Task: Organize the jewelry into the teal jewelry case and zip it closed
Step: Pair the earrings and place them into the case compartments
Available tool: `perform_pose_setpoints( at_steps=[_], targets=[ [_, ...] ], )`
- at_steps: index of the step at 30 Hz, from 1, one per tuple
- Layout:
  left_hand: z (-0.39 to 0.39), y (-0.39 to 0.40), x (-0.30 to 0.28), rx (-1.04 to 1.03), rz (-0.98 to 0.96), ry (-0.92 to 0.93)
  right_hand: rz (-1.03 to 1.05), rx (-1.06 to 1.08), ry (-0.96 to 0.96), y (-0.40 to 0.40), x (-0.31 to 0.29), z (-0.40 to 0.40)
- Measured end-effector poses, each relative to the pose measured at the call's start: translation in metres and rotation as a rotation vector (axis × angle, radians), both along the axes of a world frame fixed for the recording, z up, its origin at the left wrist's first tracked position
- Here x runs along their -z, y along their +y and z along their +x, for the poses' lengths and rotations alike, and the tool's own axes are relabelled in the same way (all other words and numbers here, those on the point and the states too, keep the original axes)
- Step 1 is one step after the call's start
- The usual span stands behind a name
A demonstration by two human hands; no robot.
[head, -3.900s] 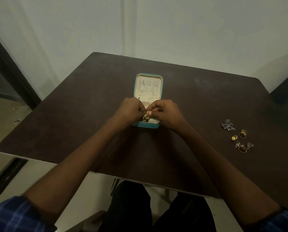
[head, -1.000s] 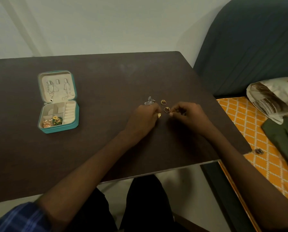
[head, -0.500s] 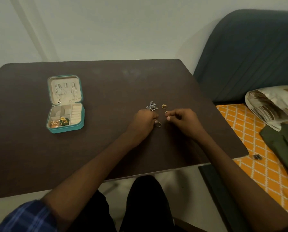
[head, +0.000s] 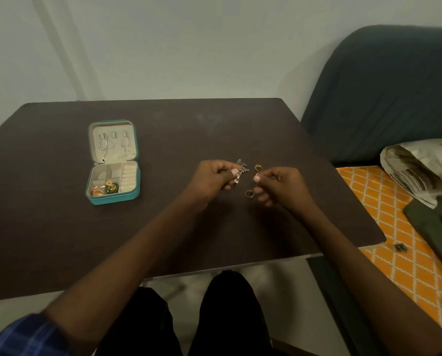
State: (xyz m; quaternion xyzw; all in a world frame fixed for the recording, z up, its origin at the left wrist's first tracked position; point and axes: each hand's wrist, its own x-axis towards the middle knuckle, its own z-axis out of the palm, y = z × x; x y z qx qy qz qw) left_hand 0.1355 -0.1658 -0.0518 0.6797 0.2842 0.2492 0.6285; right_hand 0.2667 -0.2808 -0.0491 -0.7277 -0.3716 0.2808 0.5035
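No readable writing anywhere. Teal jewelry case [head: 112,162] lies open on left of dark matte table [head: 60,240], cream padded lining, chains on lid, gold and green pieces in front compartment. Left hand [head: 213,179] pinches small silvery piece [head: 237,176]. Right hand [head: 279,185] fingertips pinched together, contents too small to tell. Gold ring [head: 249,194] on table just beside right hand; second gold ring [head: 258,167] and dark silver cluster [head: 243,164] lie beyond hands.
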Motion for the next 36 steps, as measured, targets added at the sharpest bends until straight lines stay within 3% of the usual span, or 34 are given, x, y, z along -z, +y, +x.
perform_pose_setpoints(
  at_steps=[6, 16, 27, 36],
  targets=[
    [-0.022, 0.007, -0.013, -0.051, -0.147, -0.021, 0.032, -0.027, 0.049, 0.014, -0.010, -0.023],
    [-0.060, 0.013, -0.029, -0.315, -0.620, -0.326, 0.203, -0.094, 0.020, 0.051, -0.015, -0.077],
    [-0.105, 0.023, -0.027, -0.500, -0.574, -0.364, 0.213, -0.031, -0.328, 0.092, -0.021, -0.129],
    [-0.142, 0.047, -0.024, -0.477, -0.451, -0.322, 0.231, -0.110, -0.406, 0.125, -0.031, -0.155]
  ],
)
